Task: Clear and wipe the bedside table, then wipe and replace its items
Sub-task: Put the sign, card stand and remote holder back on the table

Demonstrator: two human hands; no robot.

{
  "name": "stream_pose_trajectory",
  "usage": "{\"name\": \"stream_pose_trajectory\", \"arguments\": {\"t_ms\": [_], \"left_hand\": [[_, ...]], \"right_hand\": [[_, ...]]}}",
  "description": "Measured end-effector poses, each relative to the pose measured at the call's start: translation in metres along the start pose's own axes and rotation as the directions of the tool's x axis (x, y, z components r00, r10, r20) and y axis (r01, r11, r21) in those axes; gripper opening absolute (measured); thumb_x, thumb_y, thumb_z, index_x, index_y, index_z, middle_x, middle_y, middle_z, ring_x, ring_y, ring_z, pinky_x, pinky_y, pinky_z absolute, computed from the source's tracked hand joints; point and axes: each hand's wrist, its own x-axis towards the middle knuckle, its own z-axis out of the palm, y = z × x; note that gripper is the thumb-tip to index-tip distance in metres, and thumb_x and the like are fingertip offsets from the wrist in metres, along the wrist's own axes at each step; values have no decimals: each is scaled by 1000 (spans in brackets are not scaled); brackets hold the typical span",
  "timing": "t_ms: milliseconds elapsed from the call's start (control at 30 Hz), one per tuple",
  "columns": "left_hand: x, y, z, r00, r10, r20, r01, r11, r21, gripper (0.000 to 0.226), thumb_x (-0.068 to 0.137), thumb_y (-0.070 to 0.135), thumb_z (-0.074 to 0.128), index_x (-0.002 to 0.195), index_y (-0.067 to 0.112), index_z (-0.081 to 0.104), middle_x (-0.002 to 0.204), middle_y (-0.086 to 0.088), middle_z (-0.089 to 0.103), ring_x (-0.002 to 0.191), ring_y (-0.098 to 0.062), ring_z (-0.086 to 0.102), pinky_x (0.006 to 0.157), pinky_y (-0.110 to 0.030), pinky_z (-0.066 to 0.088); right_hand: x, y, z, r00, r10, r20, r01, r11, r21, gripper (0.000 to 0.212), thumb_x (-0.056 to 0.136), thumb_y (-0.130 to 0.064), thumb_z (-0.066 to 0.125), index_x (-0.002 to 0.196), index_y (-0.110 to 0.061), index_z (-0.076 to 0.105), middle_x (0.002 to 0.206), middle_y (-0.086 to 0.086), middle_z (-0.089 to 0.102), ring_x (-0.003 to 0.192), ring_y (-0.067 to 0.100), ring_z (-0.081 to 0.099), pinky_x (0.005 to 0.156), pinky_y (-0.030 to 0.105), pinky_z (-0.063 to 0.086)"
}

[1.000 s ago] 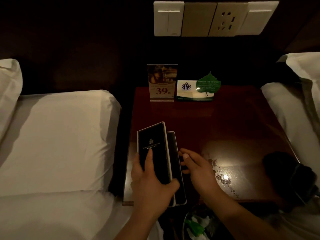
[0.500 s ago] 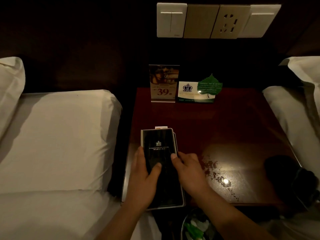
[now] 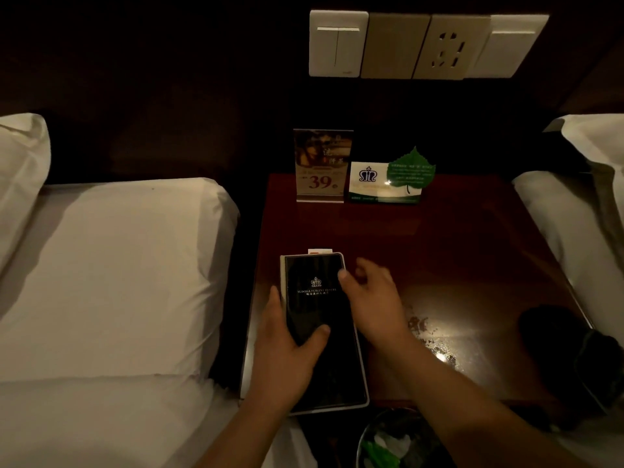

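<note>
- A dim room: a dark red bedside table stands between two white beds, the left bed and the right bed, under a wall panel of switches and a socket.
- Head view, the task's thing: a black folder with a crown logo lies flat near the table's left front corner, its near end reaching past the front edge. A white slip peeks out at its far end.
- The left hand grips the folder from the near left, thumb laid across the cover and fingers along its left edge.
- The right hand is just beside the folder's right edge, fingers loosely curled and blurred, holding nothing; the thumb tip is at that edge.
- At the back edge stand a price sign reading 39, a crown card just to its right, and a green leaf card overlapping that card.
- A wet patch glints toward the front edge, right of the hands.
- A dark object, too dim to identify, sits at the right front corner.
- A waste bin shows below the front edge.
</note>
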Motion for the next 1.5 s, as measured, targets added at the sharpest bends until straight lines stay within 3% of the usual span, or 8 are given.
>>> {"name": "stream_pose_trajectory", "arguments": {"t_ms": [100,233,433,800,933,1067,1233,1500], "left_hand": [[-11,11,16,1000,17,19,-24,897,441,133,48,99,43,151,37,-13,164,-6,4,146,-28,22,111,-52,34],[-17,17,38,999,-40,20,18,759,651,135,49,101,27,149,27,-24,158,-19,-29,149,-37,-10,113,-60,19],[-11,22,37,998,-38,44,-4,716,698,125,56,79,44,153,22,-12,157,-24,-26,147,-42,-1,112,-54,22],[-12,17,36,998,32,48,-56,689,722,120,54,81,41,151,27,-5,159,-20,-21,146,-40,4,106,-54,30],[-13,13,35,998,47,33,-57,737,673,119,56,87,39,151,32,-9,160,-16,-22,147,-37,3,107,-55,30],[-12,5,19,997,73,-1,-65,904,422,103,68,83,42,153,38,4,163,-2,-2,147,-26,15,115,-47,31],[-22,-9,-2,999,34,21,-34,999,-17,75,89,41,59,150,45,16,149,17,29,125,19,32,93,1,29],[-34,-4,7,999,-14,34,19,989,-149,73,90,38,59,150,44,19,157,22,17,138,9,23,109,-16,27]], "right_hand": [[40,-29,-2,995,-32,99,42,994,-103,48,98,-46,42,129,-13,57,131,9,55,124,29,48,105,44,40],[57,-39,2,977,-15,215,65,972,-227,43,100,-44,38,101,-12,67,98,12,67,102,32,58,86,40,49],[59,-38,0,980,-46,192,85,976,-202,46,100,-41,41,87,-7,69,78,9,68,73,21,64,65,31,45],[55,-39,9,979,-32,201,63,987,-147,43,99,-42,42,109,-9,68,96,10,70,88,23,65,77,36,50],[42,-27,5,993,-65,103,79,988,-136,42,100,-38,43,127,-12,58,129,8,59,115,23,56,92,33,44],[1,1,-7,999,-53,-6,53,997,-58,36,98,-38,44,129,-23,56,123,-1,60,104,11,58,83,28,45],[-71,32,-2,999,26,27,-25,999,-34,44,95,-46,46,137,-31,48,122,-14,53,107,2,55,90,28,50],[-96,24,23,998,42,-54,-50,984,-172,62,95,-47,43,150,-24,26,143,-7,29,123,8,27,104,22,27]]}}
